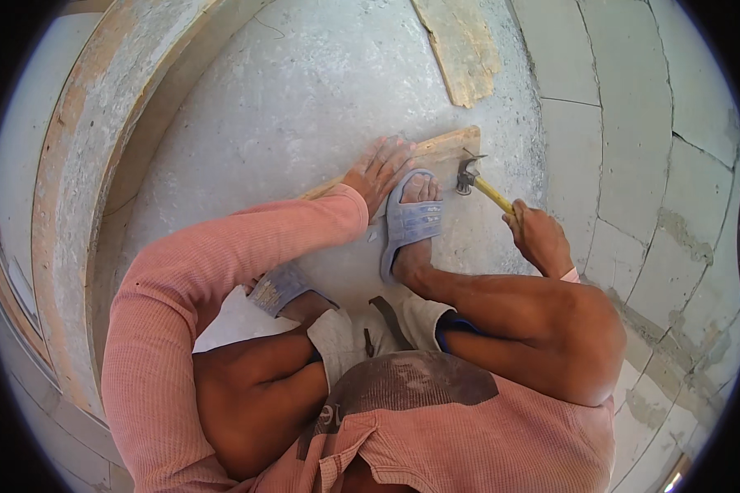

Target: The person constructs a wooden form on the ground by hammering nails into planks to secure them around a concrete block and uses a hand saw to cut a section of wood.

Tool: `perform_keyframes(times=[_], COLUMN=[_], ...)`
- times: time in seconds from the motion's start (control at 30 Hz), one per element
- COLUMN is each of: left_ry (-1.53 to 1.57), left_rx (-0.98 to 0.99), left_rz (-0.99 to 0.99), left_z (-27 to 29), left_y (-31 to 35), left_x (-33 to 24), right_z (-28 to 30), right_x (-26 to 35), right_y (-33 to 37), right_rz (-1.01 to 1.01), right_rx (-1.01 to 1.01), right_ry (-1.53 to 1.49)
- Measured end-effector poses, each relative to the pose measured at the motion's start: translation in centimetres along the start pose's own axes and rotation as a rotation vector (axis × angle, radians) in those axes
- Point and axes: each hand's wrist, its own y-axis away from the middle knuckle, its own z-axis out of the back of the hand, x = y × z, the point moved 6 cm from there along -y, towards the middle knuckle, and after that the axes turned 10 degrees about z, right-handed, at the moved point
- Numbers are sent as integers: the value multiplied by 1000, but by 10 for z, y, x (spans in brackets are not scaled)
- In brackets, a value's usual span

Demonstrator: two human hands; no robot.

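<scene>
My right hand (541, 237) is wrapped round the yellow handle of a claw hammer (492, 194). The hammer's dark metal head is beside the right end of a narrow wooden board (450, 148); whether it touches the wood I cannot tell. My left hand (381, 169) lies on the same board with its fingers stretched out, pressing nothing else. The board's left part runs behind my pink sleeve and is partly hidden. My foot in a blue-grey slide sandal (411, 218) rests against or very near the board, between my two hands.
A worn, flat piece of wood (460, 49) lies on the grey concrete floor (279, 99) farther off. A curved wooden plank (66, 214) rises along the left side. Grey block masonry (633, 189) with rough joints lines the right. My other sandalled foot (279, 287) is at lower left.
</scene>
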Motion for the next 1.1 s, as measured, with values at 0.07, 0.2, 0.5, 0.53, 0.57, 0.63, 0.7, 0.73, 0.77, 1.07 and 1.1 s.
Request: perform_keyframes(times=[0.07,0.2,0.5,0.53,0.57,0.63,0.7,0.73,0.77,1.07,1.1], left_ry=[-41,334,618,612,624,552,299,107,101,751,783], left_rx=[75,-208,-311,-329,-310,-131,-183,-303,-239,-512,-517], left_rz=[3,-156,167,218,221,225,192,121,135,67,47], left_z=[5,12,44,46,56,59,31,32,24,33,41], left_y=[-8,6,-80,-90,-97,-113,-111,-108,-87,-120,-123], left_x=[10,0,-21,-29,-32,-34,-7,-11,-18,31,21], right_z=[24,-48,-74,-87,-84,-69,-66,-68,-75,-149,-149], right_x=[14,2,-15,-21,-22,-20,4,4,7,-29,-33], right_y=[-14,28,14,15,17,21,19,19,20,20,31], right_rz=[54,-246,-322,-317,-300,-274,-300,-298,-256,-236,-179], right_rx=[-18,-19,126,147,84,81,125,107,105,-15,-12], right_ry=[113,-63,-960,-968,-881,-776,-924,-887,-887,-871,-861])
